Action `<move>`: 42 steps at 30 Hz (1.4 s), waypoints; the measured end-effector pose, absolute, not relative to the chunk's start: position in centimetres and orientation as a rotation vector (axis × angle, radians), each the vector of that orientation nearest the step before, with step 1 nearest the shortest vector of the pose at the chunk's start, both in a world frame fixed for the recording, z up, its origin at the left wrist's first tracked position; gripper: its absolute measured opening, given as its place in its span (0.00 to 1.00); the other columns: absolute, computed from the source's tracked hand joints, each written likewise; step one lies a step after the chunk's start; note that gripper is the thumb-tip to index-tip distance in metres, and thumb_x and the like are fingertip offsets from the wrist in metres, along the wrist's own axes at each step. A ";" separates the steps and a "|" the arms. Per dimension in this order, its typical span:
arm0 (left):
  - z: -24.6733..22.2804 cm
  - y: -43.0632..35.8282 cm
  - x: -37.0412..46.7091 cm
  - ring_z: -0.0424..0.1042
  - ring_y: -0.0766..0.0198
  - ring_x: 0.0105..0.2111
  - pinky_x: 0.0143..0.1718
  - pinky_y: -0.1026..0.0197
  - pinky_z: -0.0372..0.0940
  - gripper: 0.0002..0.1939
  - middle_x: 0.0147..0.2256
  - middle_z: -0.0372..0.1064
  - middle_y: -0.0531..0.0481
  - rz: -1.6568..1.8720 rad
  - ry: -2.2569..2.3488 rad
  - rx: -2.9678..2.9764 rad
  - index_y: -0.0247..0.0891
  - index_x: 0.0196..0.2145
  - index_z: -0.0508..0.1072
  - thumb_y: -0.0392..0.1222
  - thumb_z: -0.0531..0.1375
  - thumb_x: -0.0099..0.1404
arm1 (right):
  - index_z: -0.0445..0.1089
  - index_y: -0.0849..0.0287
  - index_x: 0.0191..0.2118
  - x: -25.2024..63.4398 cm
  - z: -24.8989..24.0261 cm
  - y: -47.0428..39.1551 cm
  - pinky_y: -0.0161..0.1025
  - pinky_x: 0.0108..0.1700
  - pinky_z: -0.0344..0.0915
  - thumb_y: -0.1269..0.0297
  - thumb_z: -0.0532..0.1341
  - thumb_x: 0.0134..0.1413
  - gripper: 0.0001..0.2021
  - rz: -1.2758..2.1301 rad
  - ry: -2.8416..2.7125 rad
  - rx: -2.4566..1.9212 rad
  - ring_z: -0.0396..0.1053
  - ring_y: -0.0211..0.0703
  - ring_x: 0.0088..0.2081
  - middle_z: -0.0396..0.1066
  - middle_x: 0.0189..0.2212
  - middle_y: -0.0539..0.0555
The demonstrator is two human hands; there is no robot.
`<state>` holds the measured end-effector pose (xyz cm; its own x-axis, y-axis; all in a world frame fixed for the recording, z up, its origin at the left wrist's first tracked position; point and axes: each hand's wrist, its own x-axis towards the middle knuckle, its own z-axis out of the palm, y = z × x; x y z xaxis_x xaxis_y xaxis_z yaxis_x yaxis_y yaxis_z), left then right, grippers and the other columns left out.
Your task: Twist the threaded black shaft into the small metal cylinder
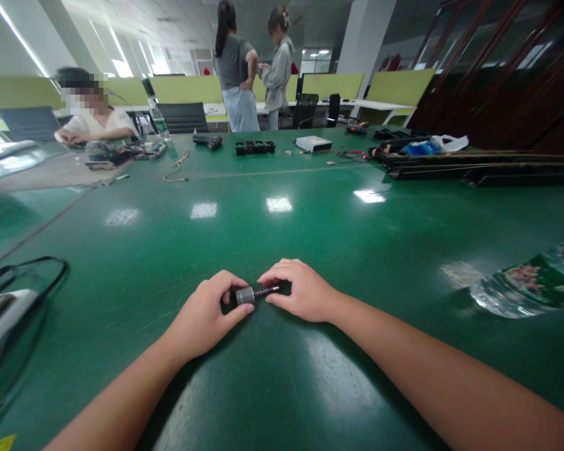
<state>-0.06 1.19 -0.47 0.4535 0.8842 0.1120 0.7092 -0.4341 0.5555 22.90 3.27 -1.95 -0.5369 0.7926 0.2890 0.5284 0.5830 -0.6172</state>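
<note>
A small metal part (245, 295) with a grey cylindrical body and a thin dark shaft lies level just above or on the green table (282, 232), near its front middle. My left hand (212, 308) holds the cylinder between thumb and fingers at its left end. Around the tip of the shaft, on the right, curve the thumb and fingers of my right hand (299, 290). Whether these fingers press on the shaft tip or stand just off it is hard to tell.
A water bottle (529, 282) lies at the right. At the left edge are a white object (9, 316) and a black strap (51, 260). Tools, a black tray (255, 148) and long dark bars (451, 166) lie farther back. One person sits back left; two stand beyond.
</note>
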 end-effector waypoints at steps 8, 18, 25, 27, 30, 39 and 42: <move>-0.3 1.2 -0.1 0.67 0.61 0.32 0.34 0.61 0.60 0.13 0.32 0.71 0.51 0.525 1.334 2.252 0.42 0.43 0.74 0.51 0.57 0.68 | 0.76 0.56 0.39 22.7 -2.0 3.2 0.42 0.47 0.59 0.71 0.67 0.52 0.08 0.627 -2.299 -0.996 0.70 0.42 0.40 0.78 0.36 0.50; -0.1 1.3 0.1 0.67 0.61 0.31 0.33 0.61 0.60 0.12 0.31 0.70 0.52 0.506 1.354 2.215 0.40 0.39 0.75 0.50 0.61 0.64 | 0.76 0.55 0.41 22.7 -2.0 3.0 0.42 0.47 0.58 0.68 0.66 0.54 0.08 0.608 -2.358 -0.935 0.70 0.43 0.42 0.77 0.37 0.50; 0.0 1.3 0.1 0.67 0.61 0.32 0.34 0.60 0.60 0.12 0.32 0.70 0.52 0.498 1.345 2.208 0.40 0.39 0.75 0.50 0.61 0.64 | 0.76 0.56 0.39 22.7 -1.9 3.1 0.41 0.46 0.57 0.70 0.67 0.52 0.07 0.601 -2.359 -0.925 0.69 0.41 0.40 0.77 0.35 0.49; 0.0 1.3 0.1 0.67 0.61 0.32 0.34 0.60 0.60 0.12 0.32 0.70 0.52 0.497 1.343 2.208 0.40 0.39 0.75 0.50 0.61 0.64 | 0.76 0.57 0.39 22.7 -1.8 3.1 0.40 0.45 0.58 0.71 0.66 0.51 0.07 0.596 -2.362 -0.918 0.69 0.41 0.39 0.77 0.34 0.49; 0.0 1.2 0.1 0.67 0.61 0.32 0.34 0.60 0.59 0.12 0.32 0.70 0.52 0.494 1.344 2.209 0.40 0.39 0.74 0.50 0.61 0.64 | 0.76 0.57 0.38 22.7 -1.8 3.1 0.40 0.45 0.58 0.72 0.66 0.50 0.08 0.596 -2.363 -0.917 0.69 0.41 0.39 0.77 0.33 0.49; -0.2 1.4 0.0 0.67 0.60 0.33 0.35 0.60 0.59 0.11 0.33 0.70 0.52 0.483 1.348 2.225 0.40 0.39 0.74 0.50 0.61 0.65 | 0.75 0.58 0.34 22.7 -1.8 3.1 0.39 0.42 0.58 0.74 0.67 0.46 0.07 0.598 -2.328 -0.949 0.68 0.41 0.35 0.74 0.29 0.49; -0.3 1.3 0.0 0.67 0.60 0.33 0.36 0.59 0.59 0.11 0.34 0.70 0.52 0.483 1.343 2.234 0.40 0.40 0.74 0.49 0.61 0.65 | 0.75 0.58 0.34 22.6 -1.8 3.0 0.39 0.42 0.59 0.70 0.68 0.47 0.06 0.604 -2.317 -0.960 0.67 0.40 0.35 0.73 0.28 0.48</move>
